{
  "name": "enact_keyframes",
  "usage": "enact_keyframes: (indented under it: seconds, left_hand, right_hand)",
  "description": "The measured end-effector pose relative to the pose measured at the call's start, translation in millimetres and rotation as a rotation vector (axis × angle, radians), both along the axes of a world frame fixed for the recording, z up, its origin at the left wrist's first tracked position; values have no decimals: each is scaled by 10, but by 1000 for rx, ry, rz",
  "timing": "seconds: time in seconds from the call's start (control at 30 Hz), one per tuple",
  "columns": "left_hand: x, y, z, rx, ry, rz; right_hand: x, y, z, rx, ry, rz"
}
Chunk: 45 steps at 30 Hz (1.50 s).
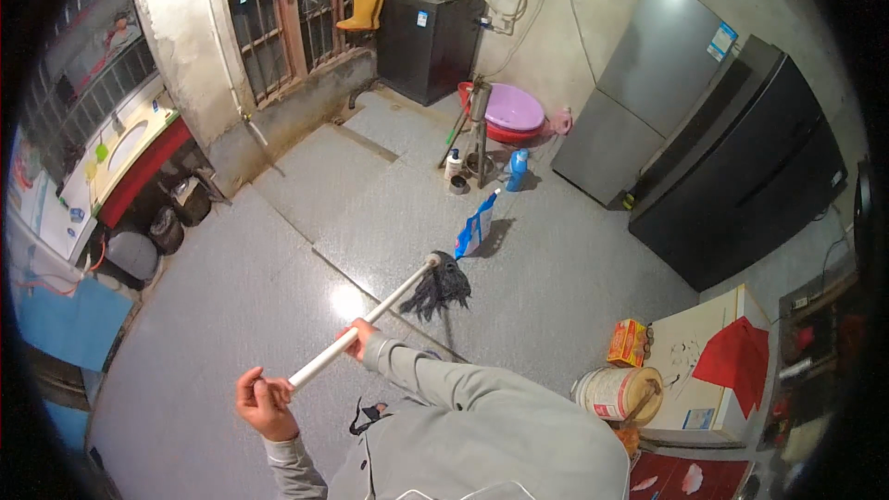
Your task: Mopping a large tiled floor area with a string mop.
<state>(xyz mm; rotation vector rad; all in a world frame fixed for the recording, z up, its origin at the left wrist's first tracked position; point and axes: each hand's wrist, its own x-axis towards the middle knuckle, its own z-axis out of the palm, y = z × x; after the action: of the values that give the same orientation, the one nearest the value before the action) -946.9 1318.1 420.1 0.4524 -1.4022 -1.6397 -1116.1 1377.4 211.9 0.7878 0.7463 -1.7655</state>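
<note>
The grey jacket (500, 435) is nearest the camera. The right hand (354, 339) is wrapped round the white handle of the mop (399, 291), partway along it. The left hand (269, 405) is at the handle's upper end with fingers curled; whether they close on it cannot be told. The mop slopes away from the person, its dark strands (441, 289) spread on the grey floor (231, 287). A blue pouch (475, 228) stands just beyond the strands; contact between them cannot be confirmed. Farther off are a blue bottle (518, 169), a white bottle (453, 167) and a purple basin (512, 107) above a red basin (519, 136). On the right, a lidded bucket (602, 395) stands near an orange box (628, 343); a grey fridge (662, 51) stands behind.
</note>
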Motion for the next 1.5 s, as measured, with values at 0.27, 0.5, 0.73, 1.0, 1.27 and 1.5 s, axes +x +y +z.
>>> enact_keyframes:
  seconds: [0.27,0.5,0.73,1.0,1.27,1.5]
  left_hand:
    - [-874,238,-75,-3,-13,-86]
    - [-1290,638,-360,52,-150,-138]
    - [-1378,989,-474,226,-257,-217]
    - [-466,742,-153,294,-299,156]
    - [-81,607,273,-200,-353,298]
    - [-215,-184,448,-238,-237,111]
  right_hand:
    - [-863,418,59,82,19,-177]
    - [-1431,840,-63,168,128,-129]
    - [-1754,1082,-312,316,213,56]
    - [-889,470,-444,-44,89,361]
    - [-438,-218,-590,10,61,229]
    - [-435,166,-294,-93,-164,-90]
